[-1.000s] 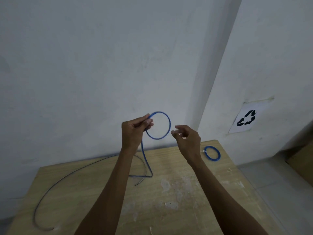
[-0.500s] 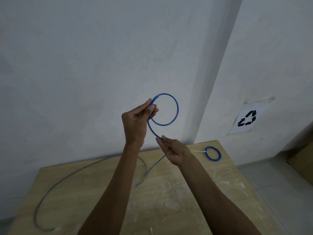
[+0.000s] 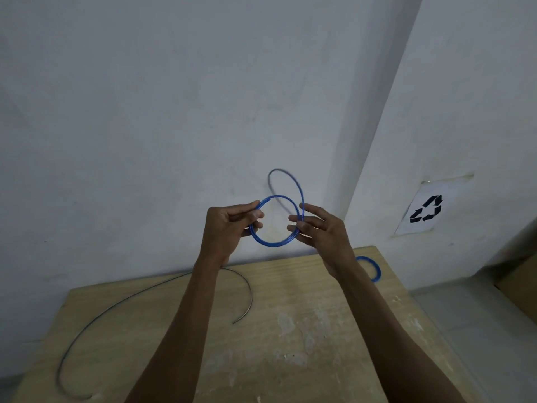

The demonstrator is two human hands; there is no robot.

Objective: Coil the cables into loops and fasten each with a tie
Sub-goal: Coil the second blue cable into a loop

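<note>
Two grips held one blue cable point(image 3: 274, 243) in the air: my left grip point(image 3: 229, 228) pinched the loop's left side, and my right grip point(image 3: 325, 234) pinched the right, where a loose turn arched upward. It looked light and springy, apt to uncoil, so I judged the crossing the best place to clamp. Below, a grey cable point(image 3: 116, 304) lay uncoiled on the table point(image 3: 290, 330), with a small blue coil point(image 3: 375, 270) near its far right corner.

A wooden table point(image 3: 290, 344) with pale smudges stands against a white wall point(image 3: 145, 112). A paper sign point(image 3: 430, 210) with black arrows is stuck on the wall. A brown box point(image 3: 520, 283) is at the far right.
</note>
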